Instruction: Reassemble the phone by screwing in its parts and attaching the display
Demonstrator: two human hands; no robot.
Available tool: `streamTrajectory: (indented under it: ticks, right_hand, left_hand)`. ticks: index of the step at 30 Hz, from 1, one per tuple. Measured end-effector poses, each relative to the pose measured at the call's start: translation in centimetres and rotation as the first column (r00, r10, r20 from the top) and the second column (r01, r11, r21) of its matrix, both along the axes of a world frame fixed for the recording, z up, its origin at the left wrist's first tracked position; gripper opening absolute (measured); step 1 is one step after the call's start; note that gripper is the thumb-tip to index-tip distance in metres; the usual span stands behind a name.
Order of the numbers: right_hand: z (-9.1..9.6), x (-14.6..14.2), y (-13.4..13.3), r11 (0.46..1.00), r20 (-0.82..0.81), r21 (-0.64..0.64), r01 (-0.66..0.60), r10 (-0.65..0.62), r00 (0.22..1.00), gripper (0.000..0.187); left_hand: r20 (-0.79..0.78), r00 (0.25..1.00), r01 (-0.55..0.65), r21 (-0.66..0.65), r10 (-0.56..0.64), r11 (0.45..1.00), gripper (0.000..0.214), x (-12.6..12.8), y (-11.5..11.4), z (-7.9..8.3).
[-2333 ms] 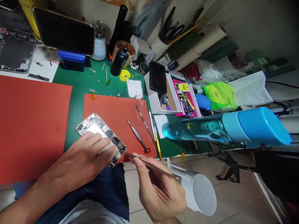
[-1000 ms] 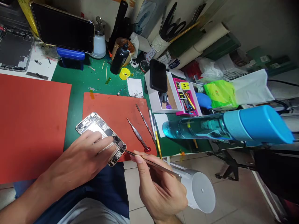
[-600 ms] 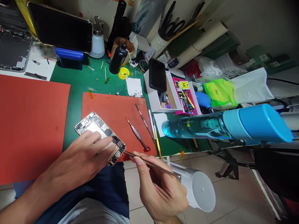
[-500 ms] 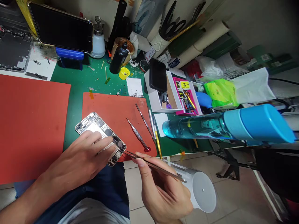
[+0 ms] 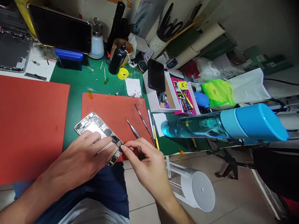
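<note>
A green bench mat (image 5: 77,84) carries a large red mat (image 5: 30,124) at left and a small red mat (image 5: 112,105) in the middle. Pale floor tiles (image 5: 144,205) and a white stool (image 5: 198,189) lie near right.

The opened phone (image 5: 93,124) lies at the small mat's near left corner. The left hand (image 5: 86,158) lies on it, fingers flat and together. The right hand (image 5: 144,161) pinches thumb and forefinger at its near right end, on something too small to tell.

A yellow tag (image 5: 182,84) in the pink tray (image 5: 179,96) reads "2".
</note>
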State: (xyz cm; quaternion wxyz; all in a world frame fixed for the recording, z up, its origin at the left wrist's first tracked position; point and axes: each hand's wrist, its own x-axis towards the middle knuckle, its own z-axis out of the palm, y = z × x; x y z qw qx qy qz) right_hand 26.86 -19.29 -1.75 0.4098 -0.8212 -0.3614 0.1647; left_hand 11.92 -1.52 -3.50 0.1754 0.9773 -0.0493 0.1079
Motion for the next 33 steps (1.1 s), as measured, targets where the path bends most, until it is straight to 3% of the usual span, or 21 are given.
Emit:
streamTrajectory:
  ticks: [7,21,33]
  right_hand:
    - [-0.36,0.05,0.67,0.999,0.002,-0.025,-0.039,0.039,0.999,0.011]
    - [0.17,0.33,1.15,0.975,0.233,-0.027,-0.221,0.221,0.947,0.017]
    - [0.08,0.36,1.24,0.974,0.245,-0.021,-0.225,0.223,0.944,0.016]
  left_hand:
    - [-0.005,1.0,0.001,0.001,-0.001,1.0,0.024,-0.14,0.04,-0.15]
    - [0.004,1.0,0.0,0.005,0.0,1.0,0.022,-0.24,-0.09,-0.21]
    - [0.014,1.0,0.002,-0.008,-0.002,1.0,0.022,-0.24,-0.07,-0.1]
